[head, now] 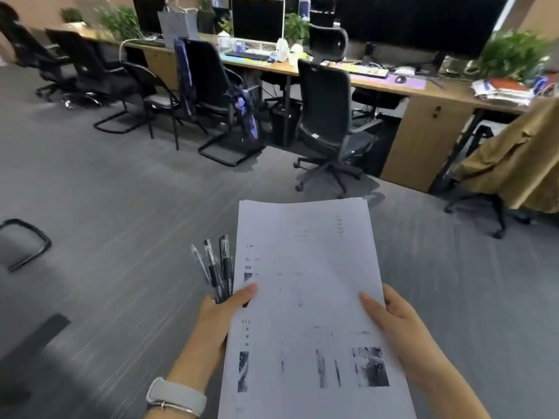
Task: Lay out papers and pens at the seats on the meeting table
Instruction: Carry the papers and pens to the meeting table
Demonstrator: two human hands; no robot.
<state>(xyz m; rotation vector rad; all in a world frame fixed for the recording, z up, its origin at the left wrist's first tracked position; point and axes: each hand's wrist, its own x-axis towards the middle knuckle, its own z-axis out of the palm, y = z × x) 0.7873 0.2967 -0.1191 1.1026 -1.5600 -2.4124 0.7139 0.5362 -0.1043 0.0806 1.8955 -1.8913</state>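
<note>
Grey carpet fills the frame, office chairs along its top. Low in the centre, both hands grip the papers [305,297]; the left hand [217,316] also clamps the pens [216,270], the right hand [393,325] pinches the edge. Loosely bunched, a pen could slip out.
</note>
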